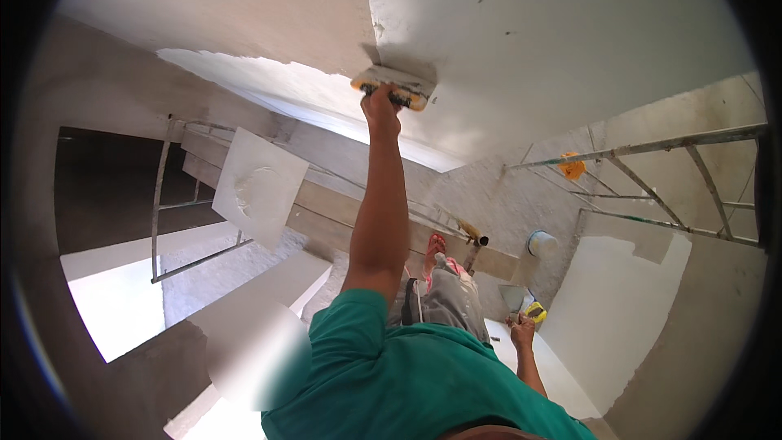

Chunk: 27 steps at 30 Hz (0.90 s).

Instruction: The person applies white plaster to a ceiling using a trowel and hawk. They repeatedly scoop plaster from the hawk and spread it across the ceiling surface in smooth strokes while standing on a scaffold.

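My left arm is stretched out far ahead, and my left hand [381, 110] is closed round the handle of a plastering trowel [395, 77]. Its wide blade, with yellow ends, is against the wall [521, 57], where white plaster meets a bare beige area. Low at my right side, my right hand [522, 332] grips a second trowel [514, 297] with a grey blade and a yellow and black part. Part of that tool is hidden by the fingers.
My sandalled foot [437, 246] is on wooden scaffold planks [334, 208]. A white board [259, 183] with a smear of putty lies on the left. Metal scaffold frames [635, 149] stand on both sides. Below are a bucket [541, 244] and an orange object [572, 166].
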Available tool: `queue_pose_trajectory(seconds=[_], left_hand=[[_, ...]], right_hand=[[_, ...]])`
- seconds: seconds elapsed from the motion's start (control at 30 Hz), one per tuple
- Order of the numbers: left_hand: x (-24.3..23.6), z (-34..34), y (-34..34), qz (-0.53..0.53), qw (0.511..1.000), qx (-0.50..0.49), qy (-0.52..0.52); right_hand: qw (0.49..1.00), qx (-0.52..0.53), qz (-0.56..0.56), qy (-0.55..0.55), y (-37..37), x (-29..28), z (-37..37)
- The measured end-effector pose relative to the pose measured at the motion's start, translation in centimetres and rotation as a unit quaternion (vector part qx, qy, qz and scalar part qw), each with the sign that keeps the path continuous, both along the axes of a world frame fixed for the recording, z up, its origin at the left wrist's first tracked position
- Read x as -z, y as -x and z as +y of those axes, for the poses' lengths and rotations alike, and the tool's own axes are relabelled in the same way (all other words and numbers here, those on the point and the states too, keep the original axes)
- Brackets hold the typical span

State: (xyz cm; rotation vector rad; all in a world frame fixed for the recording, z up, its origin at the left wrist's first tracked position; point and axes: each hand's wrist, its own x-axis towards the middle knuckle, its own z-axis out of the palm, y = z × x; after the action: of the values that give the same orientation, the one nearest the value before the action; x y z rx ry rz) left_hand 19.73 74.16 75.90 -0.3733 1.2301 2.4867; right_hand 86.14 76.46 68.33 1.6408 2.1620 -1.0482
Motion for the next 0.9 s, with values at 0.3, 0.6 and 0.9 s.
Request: queue_pose_trajectory(seconds=[0.3,0.6,0.9], left_hand=[[-32.5,0.0,-1.1,0.215,0.971,0.004,0.108],[-28.9,-3.6,-8.7,0.257,0.964,-0.015,-0.062],[10.5,-2.2,-10.7,-0.060,0.994,-0.053,-0.073]], right_hand=[[0.987,0.003,0.164,0.001,-0.5,2.5,6.0],[0.986,0.047,0.156,0.017,-4.1,3.1,6.4],[0.999,-0.007,-0.043,0.011,-3.6,-2.0,3.4]])
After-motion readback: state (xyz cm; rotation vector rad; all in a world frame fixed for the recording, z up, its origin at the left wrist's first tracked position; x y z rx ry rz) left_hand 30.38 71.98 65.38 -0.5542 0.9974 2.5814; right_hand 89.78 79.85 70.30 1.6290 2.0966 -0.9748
